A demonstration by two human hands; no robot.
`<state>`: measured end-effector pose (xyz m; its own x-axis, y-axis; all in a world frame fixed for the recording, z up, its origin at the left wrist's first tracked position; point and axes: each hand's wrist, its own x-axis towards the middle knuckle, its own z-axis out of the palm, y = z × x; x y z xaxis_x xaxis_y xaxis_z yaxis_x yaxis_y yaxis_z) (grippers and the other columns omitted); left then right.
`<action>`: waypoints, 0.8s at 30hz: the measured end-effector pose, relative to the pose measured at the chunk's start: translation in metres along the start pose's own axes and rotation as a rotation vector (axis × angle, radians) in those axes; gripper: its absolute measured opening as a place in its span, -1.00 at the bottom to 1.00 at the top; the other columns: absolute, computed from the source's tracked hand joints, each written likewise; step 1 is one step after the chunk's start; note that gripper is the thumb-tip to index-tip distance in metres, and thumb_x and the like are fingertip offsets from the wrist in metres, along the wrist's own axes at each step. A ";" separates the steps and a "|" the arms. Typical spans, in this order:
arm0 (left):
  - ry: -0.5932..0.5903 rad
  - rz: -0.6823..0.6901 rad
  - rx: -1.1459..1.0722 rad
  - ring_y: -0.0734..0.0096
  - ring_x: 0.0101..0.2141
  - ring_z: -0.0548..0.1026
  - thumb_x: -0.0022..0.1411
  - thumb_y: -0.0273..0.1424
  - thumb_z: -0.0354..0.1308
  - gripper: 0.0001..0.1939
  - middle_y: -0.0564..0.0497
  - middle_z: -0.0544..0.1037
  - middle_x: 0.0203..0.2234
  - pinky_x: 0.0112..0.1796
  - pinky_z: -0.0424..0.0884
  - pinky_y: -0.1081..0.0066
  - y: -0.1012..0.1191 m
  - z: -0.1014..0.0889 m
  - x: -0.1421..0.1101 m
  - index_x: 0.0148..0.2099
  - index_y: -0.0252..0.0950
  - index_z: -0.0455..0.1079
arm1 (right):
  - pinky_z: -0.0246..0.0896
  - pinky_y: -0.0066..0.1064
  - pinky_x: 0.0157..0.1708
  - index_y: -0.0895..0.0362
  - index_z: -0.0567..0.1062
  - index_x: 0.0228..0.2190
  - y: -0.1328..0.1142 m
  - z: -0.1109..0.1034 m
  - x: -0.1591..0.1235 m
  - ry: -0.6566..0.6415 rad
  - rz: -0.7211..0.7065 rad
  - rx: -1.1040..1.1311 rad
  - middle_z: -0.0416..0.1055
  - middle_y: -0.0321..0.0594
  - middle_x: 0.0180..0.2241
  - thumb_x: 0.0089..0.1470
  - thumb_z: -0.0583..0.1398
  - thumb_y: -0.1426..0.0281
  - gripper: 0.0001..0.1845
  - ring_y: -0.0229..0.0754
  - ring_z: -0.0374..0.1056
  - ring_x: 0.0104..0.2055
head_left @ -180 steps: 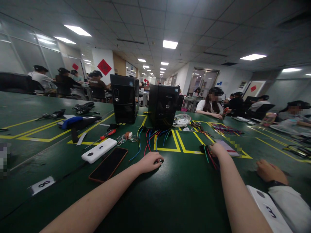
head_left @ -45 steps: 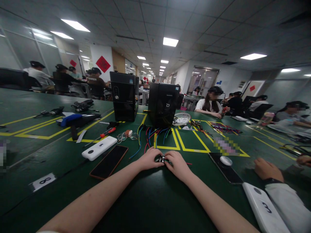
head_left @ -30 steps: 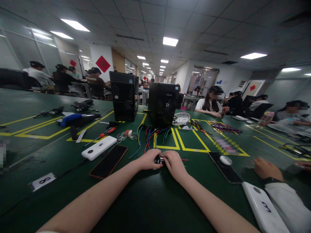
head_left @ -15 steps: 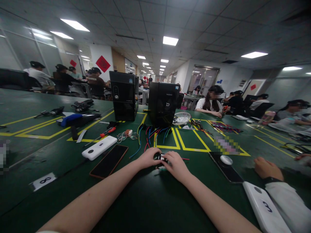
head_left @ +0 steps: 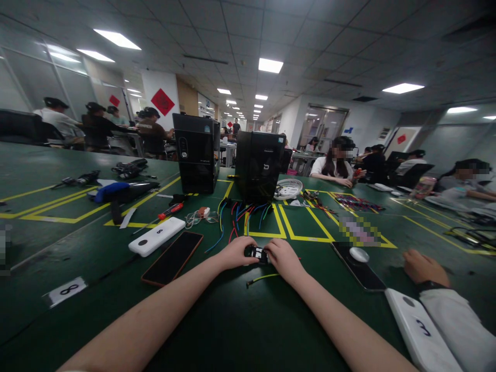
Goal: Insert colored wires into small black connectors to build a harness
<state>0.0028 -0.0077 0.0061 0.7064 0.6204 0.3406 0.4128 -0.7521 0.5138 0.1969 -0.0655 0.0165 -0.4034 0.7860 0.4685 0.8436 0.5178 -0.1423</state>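
A small black-and-white part, its exact kind too small to make out, is held just above the green table between my hands. The fingers and thumb of my left hand close round its left side. My right hand pinches it at the right edge, fingertips bent inward. A short yellow-green wire with a dark end stretches out from beneath my right hand. Beyond my fingers, a bunch of coloured wires lies on the table in front of a black computer case.
Left of my hands are a phone, a white power bank and a red-handled screwdriver. Another phone and a second white power bank lie right, beside a neighbour's hand. A second computer case stands behind.
My right hand's fingers have shifted to the part's right edge, uncovering more of it. The yellow-green wire below now shows clearly where a blur was.
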 end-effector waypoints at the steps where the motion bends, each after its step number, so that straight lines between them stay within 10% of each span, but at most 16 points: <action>1: 0.001 -0.007 -0.002 0.28 -0.24 0.39 -0.01 -0.24 0.24 -0.66 -0.02 0.45 -0.28 -0.22 0.28 0.37 0.000 0.000 0.000 -0.19 -0.29 0.34 | 0.15 -0.34 -0.24 0.14 0.44 -0.36 0.000 -0.001 0.000 0.019 0.012 0.014 0.33 -0.19 -0.36 0.05 0.08 0.53 -0.85 -0.18 0.23 -0.27; 7: 0.011 -0.013 -0.001 0.29 -0.25 0.39 -0.01 -0.23 0.23 -0.65 -0.02 0.45 -0.28 -0.22 0.28 0.37 0.002 0.000 0.000 -0.19 -0.29 0.34 | 0.16 -0.33 -0.22 0.13 0.42 -0.33 -0.012 -0.018 0.000 0.126 0.065 0.070 0.33 -0.17 -0.33 0.11 0.04 0.46 -0.85 -0.17 0.24 -0.24; 14: 0.021 0.030 0.021 0.30 -0.27 0.38 0.03 -0.21 0.19 -0.68 -0.02 0.45 -0.31 -0.25 0.28 0.40 0.000 0.001 0.000 -0.22 -0.30 0.34 | 0.14 -0.35 -0.23 0.09 0.42 -0.26 -0.034 -0.020 -0.004 -0.192 -0.175 0.095 0.37 -0.21 -0.30 0.02 0.18 0.31 -0.79 -0.18 0.26 -0.23; 24: 0.026 0.018 0.025 0.30 -0.28 0.39 -0.01 -0.22 0.21 -0.68 0.00 0.45 -0.33 -0.28 0.27 0.41 0.000 0.001 0.001 -0.23 -0.29 0.34 | 0.03 -0.29 -0.12 0.12 0.45 -0.35 -0.017 0.004 0.013 -0.018 0.257 0.084 0.33 -0.19 -0.24 0.01 0.14 0.41 -0.88 -0.15 0.21 -0.11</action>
<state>0.0040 -0.0078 0.0053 0.6986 0.6120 0.3706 0.4146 -0.7685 0.4873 0.1759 -0.0625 0.0219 -0.1863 0.9008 0.3923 0.8872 0.3258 -0.3267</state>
